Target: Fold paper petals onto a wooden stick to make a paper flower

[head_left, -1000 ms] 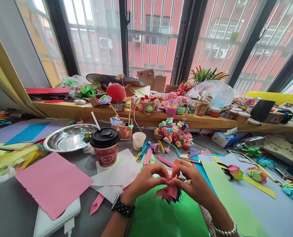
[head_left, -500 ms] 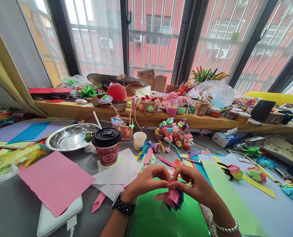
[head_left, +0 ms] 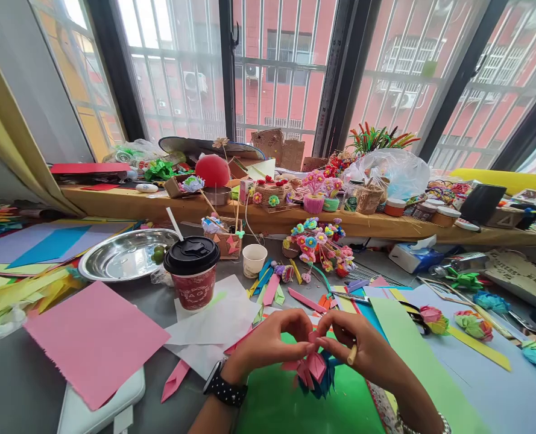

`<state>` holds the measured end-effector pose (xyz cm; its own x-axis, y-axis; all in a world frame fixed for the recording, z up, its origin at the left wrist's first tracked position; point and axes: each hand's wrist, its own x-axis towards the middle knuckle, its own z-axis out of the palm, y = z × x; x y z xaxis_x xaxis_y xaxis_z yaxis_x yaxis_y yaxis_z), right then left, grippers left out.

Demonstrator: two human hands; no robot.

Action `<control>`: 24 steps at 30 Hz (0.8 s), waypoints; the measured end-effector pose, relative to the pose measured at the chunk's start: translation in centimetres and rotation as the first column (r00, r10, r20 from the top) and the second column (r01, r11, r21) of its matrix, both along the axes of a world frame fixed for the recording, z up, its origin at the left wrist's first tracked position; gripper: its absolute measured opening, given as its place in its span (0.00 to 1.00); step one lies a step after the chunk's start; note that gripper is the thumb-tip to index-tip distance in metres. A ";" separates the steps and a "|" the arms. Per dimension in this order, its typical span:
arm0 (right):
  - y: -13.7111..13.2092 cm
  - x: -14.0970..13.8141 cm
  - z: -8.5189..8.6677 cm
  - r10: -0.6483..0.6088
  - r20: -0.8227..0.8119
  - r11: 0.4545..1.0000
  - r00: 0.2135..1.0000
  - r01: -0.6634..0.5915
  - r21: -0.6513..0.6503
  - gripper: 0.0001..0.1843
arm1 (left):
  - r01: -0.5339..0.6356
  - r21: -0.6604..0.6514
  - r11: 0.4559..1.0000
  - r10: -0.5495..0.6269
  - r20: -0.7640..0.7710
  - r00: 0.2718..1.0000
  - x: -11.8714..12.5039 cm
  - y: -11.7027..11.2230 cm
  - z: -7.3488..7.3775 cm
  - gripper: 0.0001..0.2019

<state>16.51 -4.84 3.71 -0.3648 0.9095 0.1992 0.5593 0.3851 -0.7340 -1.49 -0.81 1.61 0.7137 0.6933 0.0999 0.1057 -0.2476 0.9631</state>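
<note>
Pink-and-blue folded-paper flower [head_left: 315, 367], its body just below the fingertips, upper pink fold pinched between left hand [head_left: 274, 339] and right hand [head_left: 362, 339], above glossy green surface [head_left: 268, 410]; pale thin stick [head_left: 352, 354] tucked in right hand.

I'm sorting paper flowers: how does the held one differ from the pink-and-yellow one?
The held flower is pink and blue; the resting flower, pink and yellow. The held flower sits between left hand and right hand; the resting flower lies on paper. Both include pink.
</note>
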 end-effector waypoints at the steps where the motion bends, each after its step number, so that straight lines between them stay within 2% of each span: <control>1: 0.0 0.0 0.0 -0.013 -0.006 1.000 1.000 0.013 -0.007 0.09 | 0.003 -0.008 1.000 -0.002 0.010 1.000 0.0 0.0 0.1 0.08; 6: 0.0 -0.1 0.0 -0.047 -0.013 0.998 0.999 0.046 -0.040 0.07 | -0.008 -0.045 0.999 0.010 0.041 0.999 0.0 0.1 0.4 0.10; 15: 0.0 -0.7 0.3 -0.092 0.013 0.995 0.996 0.091 0.038 0.05 | -0.101 -0.042 0.994 0.102 0.024 0.994 0.0 0.2 0.6 0.09; 19: 0.1 -0.8 0.1 -0.094 0.012 0.995 0.995 0.094 0.045 0.07 | -0.080 -0.095 0.992 0.086 0.064 0.994 -0.1 0.3 0.5 0.09; 24: 0.2 -0.5 0.1 -0.083 -0.005 0.996 0.996 0.084 0.031 0.10 | -0.102 -0.044 0.994 0.104 0.039 0.994 -0.1 0.3 0.6 0.09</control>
<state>15.98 -4.64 3.77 -0.2870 0.9302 0.2288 0.5877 0.3596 -0.7248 -1.64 -0.56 2.17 0.6341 0.7672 0.0970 0.0884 -0.1966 0.9765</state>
